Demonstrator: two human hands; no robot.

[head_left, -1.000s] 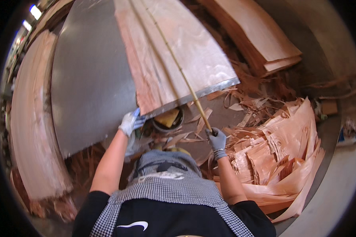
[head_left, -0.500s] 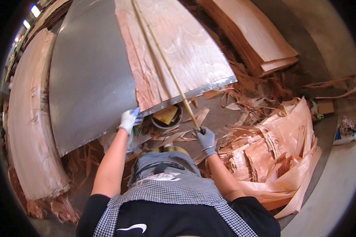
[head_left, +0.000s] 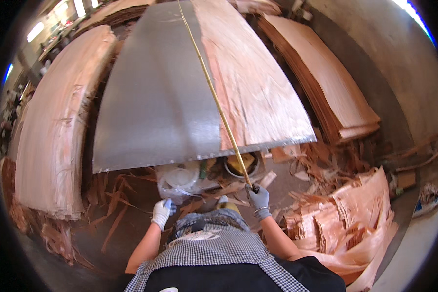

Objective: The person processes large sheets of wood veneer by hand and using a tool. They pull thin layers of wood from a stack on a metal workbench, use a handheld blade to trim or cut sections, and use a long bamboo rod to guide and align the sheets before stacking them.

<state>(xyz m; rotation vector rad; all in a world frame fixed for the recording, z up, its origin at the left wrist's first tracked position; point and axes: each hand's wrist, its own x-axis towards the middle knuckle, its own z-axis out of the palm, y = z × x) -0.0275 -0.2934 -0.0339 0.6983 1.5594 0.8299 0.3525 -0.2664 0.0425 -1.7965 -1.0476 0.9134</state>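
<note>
My right hand (head_left: pixel 259 198), in a grey glove, is closed around the near end of a long thin bamboo pole (head_left: pixel 212 89). The pole slants away from me over a large table with a smooth grey top (head_left: pixel 151 107). A wood veneer sheet (head_left: pixel 258 82) covers the table's right part, its ragged reddish left edge close under the pole. Its surface is pale and wavy-grained. My left hand (head_left: pixel 163 213), in a white glove with bluish fingertips, hangs in front of the table's near edge. Its fingers are loosely extended and hold nothing.
Tall veneer stacks flank the table on the left (head_left: pixel 58 126) and the right (head_left: pixel 331 82). Below the near edge are a round bucket (head_left: pixel 233 170) with something yellow in it and a plastic bag (head_left: pixel 180 177). Torn veneer scraps (head_left: pixel 345 214) pile up at the near right.
My left hand has left the table edge by the veneer and drawn back toward me. The pole has swung left from over the veneer to the bare grey top. My view has tilted up.
</note>
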